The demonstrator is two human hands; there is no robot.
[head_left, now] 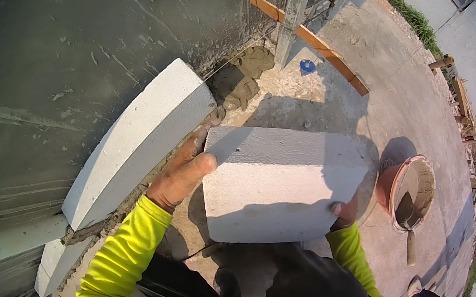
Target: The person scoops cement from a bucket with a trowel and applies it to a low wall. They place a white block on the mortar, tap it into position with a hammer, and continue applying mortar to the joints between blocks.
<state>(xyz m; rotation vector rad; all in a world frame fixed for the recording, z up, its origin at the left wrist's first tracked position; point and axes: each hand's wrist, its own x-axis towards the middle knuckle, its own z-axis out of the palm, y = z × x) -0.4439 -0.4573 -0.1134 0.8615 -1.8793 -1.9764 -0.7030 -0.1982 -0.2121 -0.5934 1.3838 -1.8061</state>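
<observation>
A large white lightweight concrete block is held between my two hands, in front of my knees. At its left end, my left hand grips the block with the thumb on the near face and fingers around the far edge. My right hand clasps its lower right end; most of those fingers are hidden behind it. Along the wall to the left stands a laid white block, and beyond its far end lies a bed of wet grey mortar. A taut string runs above the mortar.
An orange bucket of mortar with a trowel stands at right. A steel-reinforced column with a metal post rises at the far end, crossed by an orange board. A blue round object lies nearby. A person's shoe shows at lower right.
</observation>
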